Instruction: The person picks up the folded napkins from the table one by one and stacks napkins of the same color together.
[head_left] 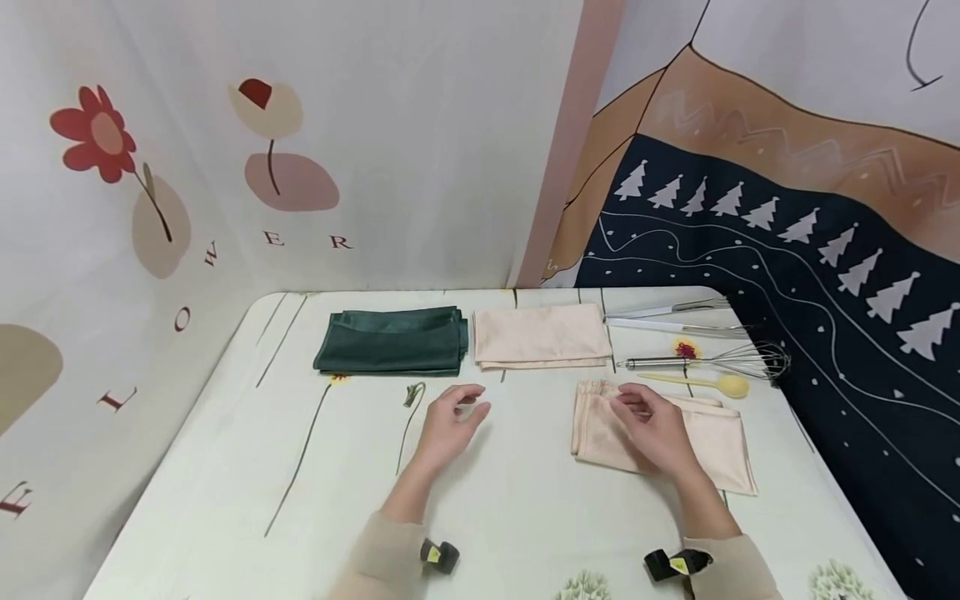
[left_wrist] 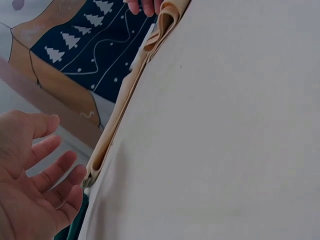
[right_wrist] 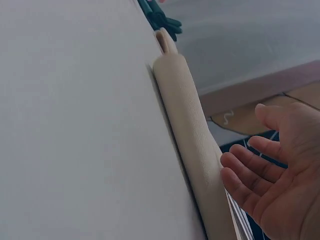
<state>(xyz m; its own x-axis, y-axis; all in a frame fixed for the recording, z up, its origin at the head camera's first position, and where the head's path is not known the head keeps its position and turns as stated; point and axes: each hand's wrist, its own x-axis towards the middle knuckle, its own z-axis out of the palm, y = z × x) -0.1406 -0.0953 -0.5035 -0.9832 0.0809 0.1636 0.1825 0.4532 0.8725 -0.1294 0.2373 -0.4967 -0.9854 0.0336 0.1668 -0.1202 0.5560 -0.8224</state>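
Observation:
Over the near pink folded cloth [head_left: 712,437] my right hand [head_left: 657,429] hovers with loosely bent fingers and nothing in its grasp. The right wrist view shows its fingertips close beside that cloth's thick folded edge [right_wrist: 182,115]. My left hand [head_left: 447,425] is above the bare white table, relaxed and holding nothing. Beyond it lie a dark green folded cloth [head_left: 390,342] and a second pink folded cloth [head_left: 542,335], side by side. In the left wrist view the left hand's fingers [left_wrist: 55,175] are spread apart, and the green cloth partly shows behind them.
At the right back lie metal utensils with light handles [head_left: 667,317], a wire whisk [head_left: 712,362] and a yellow spoon [head_left: 705,382]. The printed white tablecloth [head_left: 225,500] covers the table. Fabric curtains [head_left: 435,150] stand right behind its far edge.

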